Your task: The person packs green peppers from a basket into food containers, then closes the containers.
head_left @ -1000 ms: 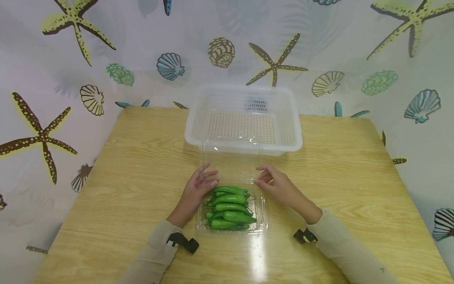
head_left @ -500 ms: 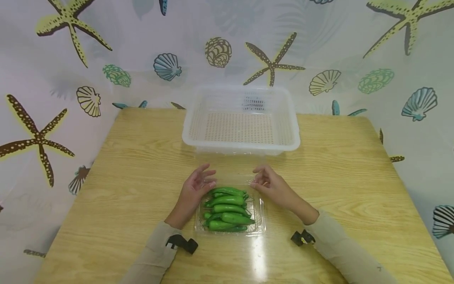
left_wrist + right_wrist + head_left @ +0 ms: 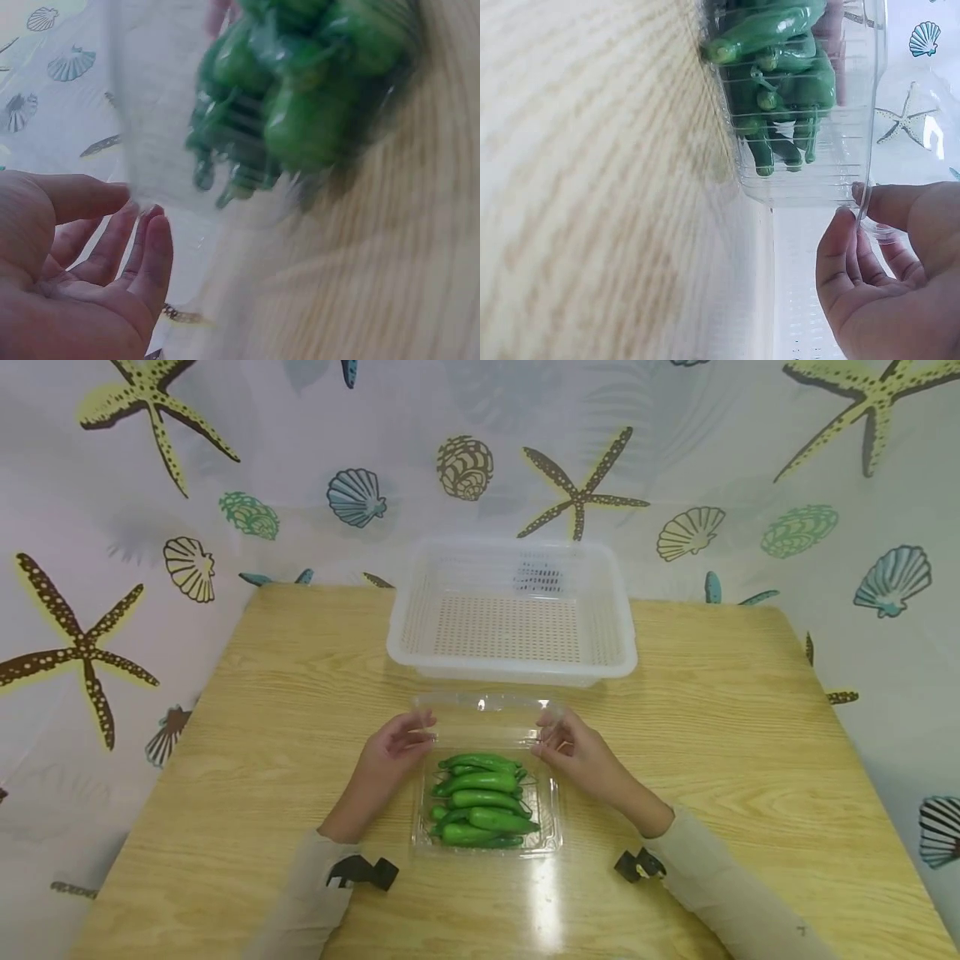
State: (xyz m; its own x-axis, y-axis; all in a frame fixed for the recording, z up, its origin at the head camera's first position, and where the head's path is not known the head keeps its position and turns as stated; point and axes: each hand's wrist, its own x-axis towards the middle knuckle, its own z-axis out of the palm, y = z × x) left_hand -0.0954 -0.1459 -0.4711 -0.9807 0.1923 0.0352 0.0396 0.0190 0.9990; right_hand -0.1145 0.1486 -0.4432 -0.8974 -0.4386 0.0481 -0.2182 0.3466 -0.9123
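A clear plastic clamshell box [image 3: 551,839] stands on the table in front of me in the head view. Several green chili peppers [image 3: 487,799] lie side by side in its base. The see-through lid [image 3: 487,718] stands up at the far side. My left hand [image 3: 390,747] is at the far left corner, thumb and fingertips closing on the plastic edge; the left wrist view is blurred. At the far right corner my right hand [image 3: 577,747] pinches the plastic edge between thumb and index finger, as the right wrist view shows, with its other fingers curled.
Behind the box, near the table's back edge, stands a white plastic basket [image 3: 626,647] with a perforated bottom. The wood-grain table [image 3: 712,735] reaches back to a cloth [image 3: 420,410] printed with starfish and shells.
The lid has swung up from leaning back toward the basket to standing nearer upright. My left hand has shifted left, out toward the box's corner. My right hand has barely moved.
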